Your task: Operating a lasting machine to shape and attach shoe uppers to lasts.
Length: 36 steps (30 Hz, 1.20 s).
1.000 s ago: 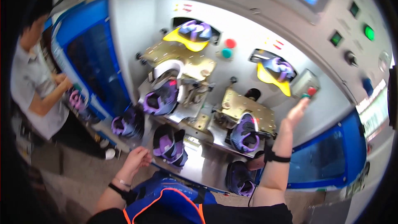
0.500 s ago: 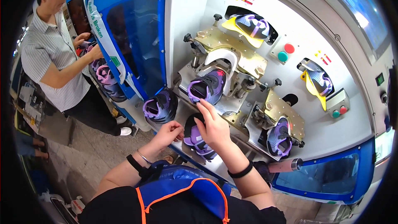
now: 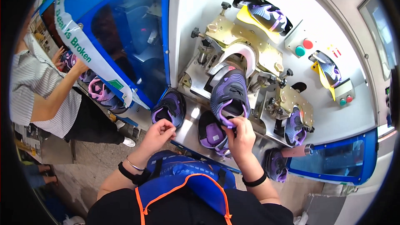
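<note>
My right hand (image 3: 240, 140) grips the heel collar of a dark sneaker with purple stripes (image 3: 231, 91), its toe pointing away from me toward a white curved pad (image 3: 241, 52) on a brass-coloured clamp. My left hand (image 3: 160, 135) is closed, thumb and fingertips together, with nothing visible in it. Just beyond it stands a second dark purple sneaker (image 3: 171, 107) on the metal ledge. Another sneaker with a purple inside (image 3: 213, 133) lies on the ledge between my hands, partly covered by the held one.
On the right, a sneaker (image 3: 294, 128) sits at another clamp (image 3: 293, 100), with another sneaker (image 3: 275, 164) below. Sneakers on yellow holders (image 3: 260, 21) fill wall openings. Button boxes (image 3: 301, 43) are mounted nearby. A blue door (image 3: 121, 29) and a co-worker handling shoes (image 3: 46, 87) are at left.
My right hand has taken hold of the sneaker at the clamp, and that shoe has come away from the white pad toward me. My left hand stays closed. The view has shifted.
</note>
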Motion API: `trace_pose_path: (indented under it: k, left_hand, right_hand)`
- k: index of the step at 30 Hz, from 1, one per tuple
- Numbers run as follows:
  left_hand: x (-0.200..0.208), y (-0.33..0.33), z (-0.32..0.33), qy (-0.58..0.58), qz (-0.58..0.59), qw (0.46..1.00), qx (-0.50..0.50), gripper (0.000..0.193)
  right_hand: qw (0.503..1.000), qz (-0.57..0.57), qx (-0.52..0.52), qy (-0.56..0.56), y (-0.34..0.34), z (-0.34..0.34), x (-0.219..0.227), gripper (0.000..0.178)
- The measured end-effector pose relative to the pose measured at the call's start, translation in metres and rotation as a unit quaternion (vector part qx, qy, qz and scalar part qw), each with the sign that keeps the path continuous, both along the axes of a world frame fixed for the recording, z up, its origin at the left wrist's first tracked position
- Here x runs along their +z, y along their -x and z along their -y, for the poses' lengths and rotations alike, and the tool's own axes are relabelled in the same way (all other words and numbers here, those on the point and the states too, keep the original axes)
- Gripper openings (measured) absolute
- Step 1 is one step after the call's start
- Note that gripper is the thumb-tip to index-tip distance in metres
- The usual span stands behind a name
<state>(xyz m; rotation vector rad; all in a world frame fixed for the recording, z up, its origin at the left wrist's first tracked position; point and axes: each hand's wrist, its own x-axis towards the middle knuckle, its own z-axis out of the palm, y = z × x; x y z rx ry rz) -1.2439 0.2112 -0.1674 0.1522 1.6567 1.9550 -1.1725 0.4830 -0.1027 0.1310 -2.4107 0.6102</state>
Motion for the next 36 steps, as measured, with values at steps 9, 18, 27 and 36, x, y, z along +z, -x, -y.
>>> trace_pose_path:
  k: [9,18,27,36]
  left_hand:
    - [0.003,0.005,0.011,0.015,-0.052,0.998,0.011,0.007]
    - [-0.054,-0.007,0.062,0.104,-0.042,0.982,0.154,0.006]
    - [0.019,0.019,0.044,0.203,-0.618,0.752,0.107,0.048]
    - [0.003,0.043,0.021,0.372,-0.561,0.738,0.035,0.069]
  right_hand:
    - [0.989,0.016,0.145,-0.012,-0.011,0.062,-0.009,0.036]
    - [0.974,0.119,0.191,-0.025,0.052,0.14,-0.049,0.033]
    - [0.987,0.117,0.106,0.025,0.073,0.152,-0.041,0.034]
    - [0.983,0.041,0.178,0.013,0.105,0.074,0.015,0.032]
